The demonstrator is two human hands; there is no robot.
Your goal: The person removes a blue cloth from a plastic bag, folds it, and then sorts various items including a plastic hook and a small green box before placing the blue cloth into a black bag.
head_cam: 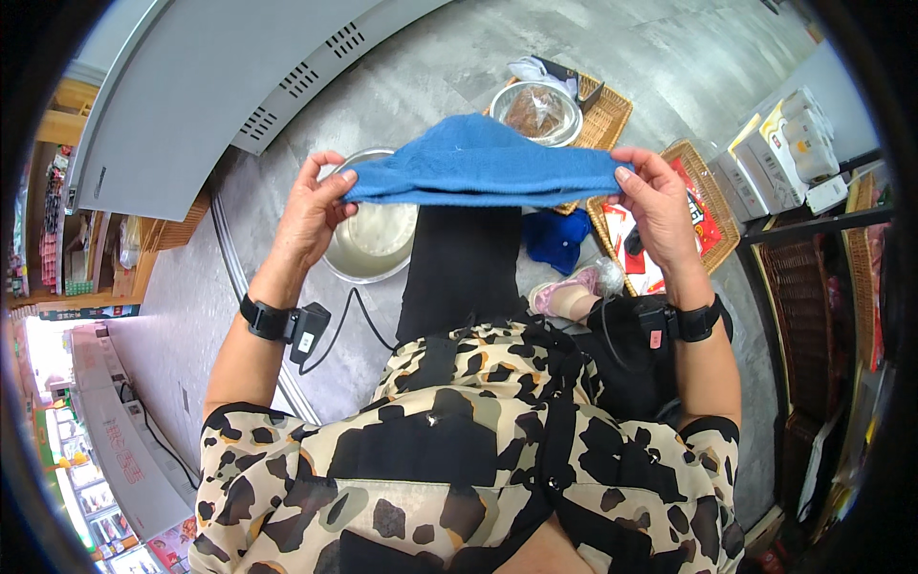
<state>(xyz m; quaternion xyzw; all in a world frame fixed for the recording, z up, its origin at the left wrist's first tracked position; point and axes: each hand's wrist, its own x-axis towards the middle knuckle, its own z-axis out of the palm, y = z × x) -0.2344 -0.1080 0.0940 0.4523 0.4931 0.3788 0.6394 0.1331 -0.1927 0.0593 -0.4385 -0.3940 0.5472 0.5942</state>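
Observation:
A blue knitted cap or similar knit piece [473, 165] is stretched sideways between my two hands, above my black-trousered leg. My left hand [323, 190] pinches its left end between thumb and fingers. At the opposite end, my right hand [645, 186] grips the edge the same way. The opening of the knit runs along its lower side, nearest me. Below and to the left stands a metal basin [369, 244], partly hidden by the knit. A darker blue cloth item [556, 240] lies on the floor beside my pink shoe [563, 287].
A wicker basket [615, 107] stands ahead, with a metal bowl [536, 115] holding something brown in clear plastic. Another wicker basket [728, 247] holds red and white packages. A grey cabinet [215, 79] is at the upper left; shelves [810, 229] with boxes line the right.

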